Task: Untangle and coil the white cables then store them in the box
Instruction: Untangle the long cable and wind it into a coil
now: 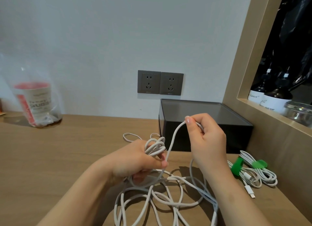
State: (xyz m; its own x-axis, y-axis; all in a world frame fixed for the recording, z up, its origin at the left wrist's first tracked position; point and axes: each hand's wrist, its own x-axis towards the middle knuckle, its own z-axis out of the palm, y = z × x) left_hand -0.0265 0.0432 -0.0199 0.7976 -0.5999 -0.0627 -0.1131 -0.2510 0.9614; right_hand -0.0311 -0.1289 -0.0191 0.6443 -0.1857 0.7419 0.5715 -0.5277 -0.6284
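White cable [162, 200] lies in loose crossing loops on the table [67, 149], near its front edge, below both hands. Left hand [140, 159]: fingers curled round a small coil [156, 148] of several turns. A single strand [173, 136] rises from the coil to the right hand [207, 141], which pinches it between thumb and forefinger. To wind well, feed each turn under light tension, lay it beside the last, and let the loose length untwist freely. The dark box [202, 129] stands behind the right hand and appears closed. Two tied bundles [256, 173] lie by the right edge.
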